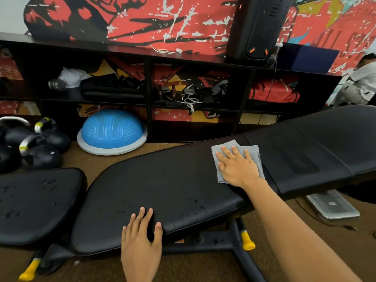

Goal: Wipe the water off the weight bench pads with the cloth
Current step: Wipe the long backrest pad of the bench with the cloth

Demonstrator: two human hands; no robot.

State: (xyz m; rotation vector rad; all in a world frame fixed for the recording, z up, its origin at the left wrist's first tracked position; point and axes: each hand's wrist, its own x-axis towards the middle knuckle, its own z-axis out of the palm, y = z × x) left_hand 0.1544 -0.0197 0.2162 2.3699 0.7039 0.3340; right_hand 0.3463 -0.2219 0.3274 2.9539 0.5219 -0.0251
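A black weight bench runs across the view. Its long back pad (175, 186) carries scattered water drops, thickest near the front edge. The separate seat pad (34, 202) at the left is also beaded with water. A grey cloth (253, 153) lies flat on the back pad's right part. My right hand (237, 166) presses down on the cloth with fingers spread. My left hand (141, 239) rests on the front edge of the back pad, thumb and fingers draped over it, holding nothing. A second black pad (325, 143) rises to the right.
A black shelf unit (149, 98) with gym gear stands behind the bench. A blue balance dome (112, 131) and several kettlebells (40, 147) sit on the floor at left. A grey flat device (333, 204) lies under the right pad. A person in white (364, 82) sits far right.
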